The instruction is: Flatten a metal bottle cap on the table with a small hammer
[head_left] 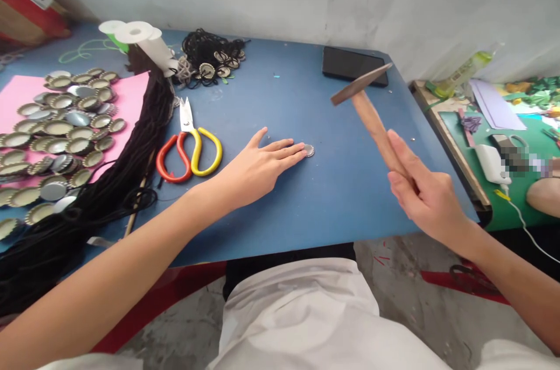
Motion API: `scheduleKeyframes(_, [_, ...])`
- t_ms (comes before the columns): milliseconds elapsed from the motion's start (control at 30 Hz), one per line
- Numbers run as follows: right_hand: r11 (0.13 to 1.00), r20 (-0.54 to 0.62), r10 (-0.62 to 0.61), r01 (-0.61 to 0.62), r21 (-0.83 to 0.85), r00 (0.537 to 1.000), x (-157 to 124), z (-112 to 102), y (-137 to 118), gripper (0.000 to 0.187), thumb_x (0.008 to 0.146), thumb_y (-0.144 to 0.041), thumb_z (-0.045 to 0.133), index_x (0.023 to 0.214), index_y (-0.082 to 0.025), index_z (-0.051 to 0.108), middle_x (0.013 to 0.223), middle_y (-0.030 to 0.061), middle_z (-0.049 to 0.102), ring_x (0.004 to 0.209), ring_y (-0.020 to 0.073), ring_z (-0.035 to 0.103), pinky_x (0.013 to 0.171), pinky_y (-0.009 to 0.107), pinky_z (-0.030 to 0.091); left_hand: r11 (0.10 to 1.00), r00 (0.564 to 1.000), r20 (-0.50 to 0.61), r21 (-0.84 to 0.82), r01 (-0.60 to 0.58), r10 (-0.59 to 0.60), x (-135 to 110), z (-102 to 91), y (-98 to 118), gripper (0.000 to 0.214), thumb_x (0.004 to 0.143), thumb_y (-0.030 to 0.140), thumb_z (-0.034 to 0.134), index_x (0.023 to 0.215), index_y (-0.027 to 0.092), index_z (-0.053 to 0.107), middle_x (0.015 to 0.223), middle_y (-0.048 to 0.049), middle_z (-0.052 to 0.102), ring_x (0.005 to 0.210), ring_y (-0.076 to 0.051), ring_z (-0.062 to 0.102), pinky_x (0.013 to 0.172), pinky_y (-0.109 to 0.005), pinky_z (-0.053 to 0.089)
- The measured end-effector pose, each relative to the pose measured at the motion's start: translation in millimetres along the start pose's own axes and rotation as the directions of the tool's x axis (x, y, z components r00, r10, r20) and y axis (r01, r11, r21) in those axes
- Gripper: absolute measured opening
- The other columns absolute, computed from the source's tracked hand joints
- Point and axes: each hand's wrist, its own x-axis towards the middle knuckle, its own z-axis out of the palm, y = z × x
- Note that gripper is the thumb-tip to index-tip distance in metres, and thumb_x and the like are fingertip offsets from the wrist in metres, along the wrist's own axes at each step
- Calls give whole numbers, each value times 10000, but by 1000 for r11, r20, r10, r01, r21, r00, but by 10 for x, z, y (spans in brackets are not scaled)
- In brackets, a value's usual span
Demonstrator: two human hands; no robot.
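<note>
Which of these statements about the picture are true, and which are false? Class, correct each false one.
1. The right hand holds a hammer. True.
2. The left hand touches a cap on the blue table. True.
3. The hammer's head rests on the table. False: it is raised above it.
4. The scissors have one red and one yellow handle. True.
5. The left hand holds the scissors. False: they lie on the table, apart from that hand.
6. Only one cap is in view. False: many more caps lie on and around the pink sheet.
</note>
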Motion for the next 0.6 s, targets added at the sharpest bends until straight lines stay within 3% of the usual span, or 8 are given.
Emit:
scheduleKeyframes(67, [1000, 95, -2, 3, -14, 996, 9, -6, -29, 666, 1196, -379, 415, 1840, -217, 374, 667, -24, 704, 467, 182, 551, 566, 304, 531, 1000, 1000, -6, -7, -1, 1, -10, 1, -4, 850, 990, -34, 362, 1784, 251, 469, 1795, -69, 508, 1701, -290, 475, 1436, -709, 179])
scheduleKeyframes(167, [996, 313, -9, 34, -77, 950, 51, -29, -34, 636, 1203, -390, 420, 1830, -285, 406, 598, -52, 661, 443, 187, 577, 522, 284, 480, 1000, 1000, -7, -5, -11, 11, -17, 4, -12, 861, 981, -26, 377, 1788, 261, 465, 1796, -66, 503, 1708, -283, 465, 1443, -700, 158])
scheduleKeyframes(333, [998, 148, 20, -11, -59, 989, 58, -20, -59, 659, 1204, -403, 383, 1849, -265, 360, 743, 8, 780, 530, 207, 638, 612, 323, 554, 1000, 1000, -1, -8, 0, 0, -14, 5, -8, 884, 979, -37, 375, 1801, 282, 438, 1795, -56, 510, 1708, -276, 464, 1448, -695, 143])
scheduleKeyframes(400, [999, 222, 12, -3, -45, 975, 53, 28, -72, 657, 1199, -398, 386, 1844, -271, 376, 814, 25, 817, 561, 215, 672, 619, 324, 552, 1000, 1000, 2, -5, 5, -5, -15, 4, -6, 876, 980, -37, 381, 1795, 276, 453, 1796, -65, 512, 1707, -284, 466, 1446, -699, 142])
scheduleKeyframes(500, [996, 331, 7, 24, -88, 944, 62, 60, -54, 644, 1202, -403, 398, 1836, -288, 395, 684, -26, 733, 487, 204, 611, 563, 305, 475, 1000, 1000, 0, 11, -17, 17, -13, -2, -6, 840, 990, -35, 382, 1775, 244, 487, 1794, -89, 520, 1699, -301, 476, 1439, -713, 159])
scheduleKeyframes(600, [993, 244, 21, 7, -115, 969, 68, 20, 1, 651, 1205, -388, 404, 1841, -255, 374, 576, -68, 609, 437, 183, 517, 552, 290, 441, 998, 998, -19, 40, -58, 59, 11, -11, -22, 794, 1006, -30, 390, 1752, 210, 522, 1785, -115, 543, 1650, -314, 538, 1433, -682, 229])
